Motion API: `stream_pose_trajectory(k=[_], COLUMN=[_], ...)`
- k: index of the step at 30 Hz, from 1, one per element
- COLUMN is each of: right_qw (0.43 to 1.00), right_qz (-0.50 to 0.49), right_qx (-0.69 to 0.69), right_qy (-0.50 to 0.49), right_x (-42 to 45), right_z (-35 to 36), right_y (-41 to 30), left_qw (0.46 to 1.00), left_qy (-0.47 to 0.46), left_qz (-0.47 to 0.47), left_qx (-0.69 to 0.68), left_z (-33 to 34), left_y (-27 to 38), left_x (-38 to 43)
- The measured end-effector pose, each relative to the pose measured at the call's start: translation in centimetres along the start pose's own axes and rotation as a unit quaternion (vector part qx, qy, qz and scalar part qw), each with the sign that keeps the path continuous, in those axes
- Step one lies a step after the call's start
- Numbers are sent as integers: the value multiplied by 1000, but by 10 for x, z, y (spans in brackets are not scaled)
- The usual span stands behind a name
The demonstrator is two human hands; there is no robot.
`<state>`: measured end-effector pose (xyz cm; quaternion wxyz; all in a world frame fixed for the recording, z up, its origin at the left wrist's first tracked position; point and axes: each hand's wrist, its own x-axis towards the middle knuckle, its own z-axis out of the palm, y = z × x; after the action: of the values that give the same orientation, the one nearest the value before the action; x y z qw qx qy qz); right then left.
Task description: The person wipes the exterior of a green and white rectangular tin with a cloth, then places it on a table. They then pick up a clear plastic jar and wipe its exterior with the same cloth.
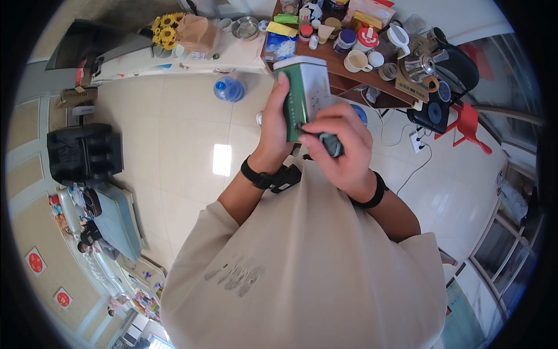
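Observation:
My left hand (274,118) holds a green and white box-shaped tin (305,91) from its left side, the thumb lying along the green face. Writing and a small drawing mark the tin. At its lower right, my right hand (342,148) pinches a small dark piece between thumb and forefinger against the green face. A dark grey-green bundle (332,145), perhaps cloth, is tucked under the curled fingers of that same hand. Both wrists wear black straps.
A brown wooden table (340,65) ahead carries jars, a beige mug (356,61), a moka pot (419,69) and other items. A blue water bottle (229,89) is on the tiled floor. At right are a red stool (467,128) and a power strip (415,142) with cables.

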<state>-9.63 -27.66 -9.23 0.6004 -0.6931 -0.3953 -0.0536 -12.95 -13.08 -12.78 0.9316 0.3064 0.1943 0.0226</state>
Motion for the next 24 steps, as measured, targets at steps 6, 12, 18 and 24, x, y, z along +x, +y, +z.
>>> stream_pose_trajectory(k=[6, 12, 18, 24], right_qw=[997, 998, 999, 997], right_qz=[54, 58, -32, 68], right_qx=[-43, -5, 4, -3], right_qy=[27, 25, -10, -29], right_x=[-6, -10, -3, -21], right_z=[-6, -6, -1, -10], right_y=[50, 39, 21, 44], left_qw=[1000, 999, 1000, 998], left_qy=[25, 39, 28, 46], left_qz=[6, 18, 5, 29], left_qx=[-15, -24, -8, -15], left_z=[-1, -6, -2, -13], left_y=[0, -4, 2, 11], left_x=[3, 1, -2, -7])
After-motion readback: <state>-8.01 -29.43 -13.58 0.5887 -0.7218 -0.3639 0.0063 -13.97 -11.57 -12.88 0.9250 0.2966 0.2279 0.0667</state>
